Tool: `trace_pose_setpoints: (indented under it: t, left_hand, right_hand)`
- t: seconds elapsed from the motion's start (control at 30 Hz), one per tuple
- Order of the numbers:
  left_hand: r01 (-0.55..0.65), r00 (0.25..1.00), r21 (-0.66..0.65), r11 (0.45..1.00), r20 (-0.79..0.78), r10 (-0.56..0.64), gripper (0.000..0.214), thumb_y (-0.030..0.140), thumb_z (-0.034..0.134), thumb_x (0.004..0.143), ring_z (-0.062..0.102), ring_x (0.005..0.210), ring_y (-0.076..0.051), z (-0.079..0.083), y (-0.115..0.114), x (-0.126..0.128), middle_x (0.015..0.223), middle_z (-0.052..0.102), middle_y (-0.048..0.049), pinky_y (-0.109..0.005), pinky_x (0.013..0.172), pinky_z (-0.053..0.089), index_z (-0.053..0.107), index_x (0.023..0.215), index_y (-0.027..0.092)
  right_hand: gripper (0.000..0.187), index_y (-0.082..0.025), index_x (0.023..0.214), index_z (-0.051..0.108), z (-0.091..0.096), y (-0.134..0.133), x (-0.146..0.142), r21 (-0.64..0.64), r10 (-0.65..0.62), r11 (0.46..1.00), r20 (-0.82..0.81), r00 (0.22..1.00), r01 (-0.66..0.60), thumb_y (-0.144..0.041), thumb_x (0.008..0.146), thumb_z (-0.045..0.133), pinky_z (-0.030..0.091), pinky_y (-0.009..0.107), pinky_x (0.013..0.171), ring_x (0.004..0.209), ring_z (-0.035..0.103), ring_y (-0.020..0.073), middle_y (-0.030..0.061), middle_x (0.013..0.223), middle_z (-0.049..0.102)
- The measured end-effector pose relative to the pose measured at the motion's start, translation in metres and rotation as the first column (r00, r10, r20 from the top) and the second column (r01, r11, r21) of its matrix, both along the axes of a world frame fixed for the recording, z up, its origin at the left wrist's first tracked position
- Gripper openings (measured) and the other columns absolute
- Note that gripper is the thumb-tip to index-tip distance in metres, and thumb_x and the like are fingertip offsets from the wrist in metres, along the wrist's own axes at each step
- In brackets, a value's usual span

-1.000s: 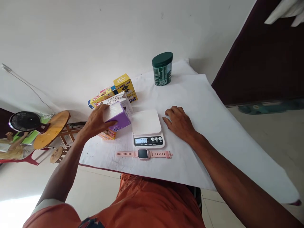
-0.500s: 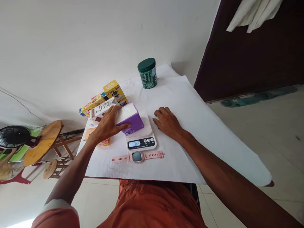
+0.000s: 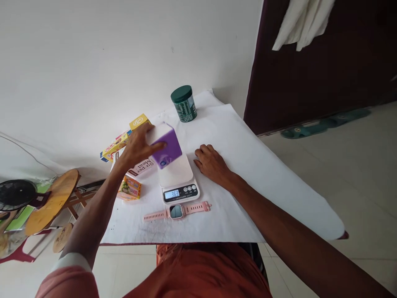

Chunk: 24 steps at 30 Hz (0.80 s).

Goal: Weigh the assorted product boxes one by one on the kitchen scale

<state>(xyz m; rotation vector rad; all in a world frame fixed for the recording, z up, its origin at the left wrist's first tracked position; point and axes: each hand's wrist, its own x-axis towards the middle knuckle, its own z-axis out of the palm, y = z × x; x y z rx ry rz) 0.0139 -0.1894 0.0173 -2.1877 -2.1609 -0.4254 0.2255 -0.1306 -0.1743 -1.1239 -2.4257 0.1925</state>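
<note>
My left hand [image 3: 138, 145] grips a purple and white box [image 3: 169, 150] from its left side, thumb across the purple face. The box is held above the white plate of a digital kitchen scale [image 3: 177, 176], whose display reads 363. To the right of the scale my right hand [image 3: 212, 163] rests on the tablecloth, fingers loosely bent and thumb apart, with nothing in it. A pink-strapped smartwatch [image 3: 176, 211] lies in front of the scale. Partly behind my left hand is a white "Su-per Meal" box [image 3: 144, 167].
Yellow boxes [image 3: 139, 121] stand at the back left, and a small orange box [image 3: 130, 188] sits left of the scale. A green-lidded tub [image 3: 184, 104] is near the wall. Beyond the table are a round wooden stool [image 3: 52, 203] and a black fan [image 3: 17, 194].
My left hand has lifted the purple box off the scale plate, up and slightly left. The white "Su-per Meal" box has tipped over. My right hand stays on the table.
</note>
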Motion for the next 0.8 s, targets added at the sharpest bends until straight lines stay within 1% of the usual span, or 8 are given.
trace_pose_setpoints:
  t: [0.1,0.2,0.3,0.4,0.47,0.6,0.73,0.8]
  left_hand:
    - [-0.144,0.99,0.098,0.985,0.018,0.143,0.048,0.047,0.075,0.086,0.064,0.118,-0.036,0.005,0.051,0.009,0.123,0.067,-0.0142,-0.056,0.102,0.053,0.057,0.122,0.021]
    - [-0.275,0.961,0.137,0.952,0.065,0.268,0.048,0.037,0.073,0.09,0.059,0.13,-0.043,0.0,0.109,0.016,0.134,0.058,-0.0197,-0.061,0.104,0.049,0.05,0.129,0.021]
    - [-0.426,0.903,0.088,0.901,0.106,0.416,0.054,0.028,0.072,0.09,0.047,0.145,-0.046,-0.01,0.16,0.019,0.15,0.045,-0.0252,-0.062,0.111,0.043,0.043,0.136,0.02]
    - [-0.527,0.84,-0.014,0.85,0.148,0.523,0.058,0.024,0.07,0.091,0.043,0.15,-0.044,-0.019,0.196,0.019,0.156,0.039,-0.0267,-0.059,0.115,0.041,0.038,0.14,0.019]
    - [-0.548,0.818,-0.044,0.835,0.178,0.546,0.056,0.025,0.067,0.094,0.045,0.149,-0.041,-0.025,0.212,0.02,0.156,0.04,-0.0262,-0.056,0.115,0.042,0.037,0.141,0.018]
    - [-0.582,0.792,-0.023,0.813,0.21,0.573,0.053,0.024,0.063,0.096,0.043,0.15,-0.038,-0.045,0.233,0.027,0.158,0.039,-0.0251,-0.054,0.115,0.044,0.038,0.143,0.019]
    - [-0.573,0.797,-0.03,0.819,0.214,0.565,0.046,0.024,0.057,0.098,0.041,0.151,-0.036,-0.067,0.24,0.031,0.16,0.038,-0.0237,-0.053,0.114,0.045,0.042,0.141,0.019]
    - [-0.558,0.806,-0.044,0.829,0.212,0.553,0.044,0.024,0.056,0.098,0.041,0.151,-0.036,-0.072,0.239,0.029,0.159,0.039,-0.0229,-0.052,0.115,0.045,0.043,0.14,0.018]
  right_hand:
    - [0.018,-0.011,0.111,0.07,0.001,0.0,0.0,-0.013,-0.005,1.0,0.007,1.0,0.005,-0.017,0.101,0.056,0.048,0.04,0.09,0.111,0.057,0.032,0.0189,0.114,0.066]
    - [0.016,-0.011,0.11,0.07,0.002,0.001,0.0,-0.03,-0.012,0.999,0.016,1.0,0.012,-0.017,0.101,0.057,0.048,0.039,0.09,0.112,0.057,0.031,0.0177,0.116,0.066]
    - [0.017,-0.012,0.112,0.07,0.002,0.0,0.001,-0.039,-0.005,0.999,0.022,1.0,0.006,-0.017,0.102,0.057,0.049,0.039,0.09,0.112,0.057,0.0303,0.0165,0.116,0.066]
    - [0.016,-0.014,0.111,0.069,0.001,0.0,0.001,-0.032,-0.002,0.999,0.019,1.0,0.002,-0.016,0.102,0.056,0.049,0.038,0.087,0.11,0.057,0.0292,0.0154,0.116,0.066]
    - [0.016,-0.015,0.109,0.069,0.001,0.0,0.001,-0.031,-0.006,0.999,0.016,1.0,0.007,-0.013,0.102,0.055,0.05,0.038,0.087,0.109,0.058,0.0284,0.0147,0.116,0.067]
    - [0.016,-0.016,0.109,0.069,-0.002,0.0,0.0,-0.035,-0.011,0.999,0.017,1.0,0.012,-0.01,0.1,0.056,0.05,0.037,0.085,0.108,0.059,0.0276,0.0139,0.115,0.067]
    - [0.014,-0.017,0.105,0.068,-0.007,0.001,0.001,0.004,-0.015,1.0,0.009,1.0,0.015,-0.009,0.099,0.058,0.05,0.037,0.083,0.105,0.059,0.0271,0.0132,0.112,0.067]
    - [0.014,-0.018,0.104,0.067,-0.009,0.001,0.001,0.027,-0.012,1.0,0.003,1.0,0.012,-0.009,0.098,0.059,0.05,0.036,0.082,0.104,0.059,0.0266,0.0128,0.11,0.067]
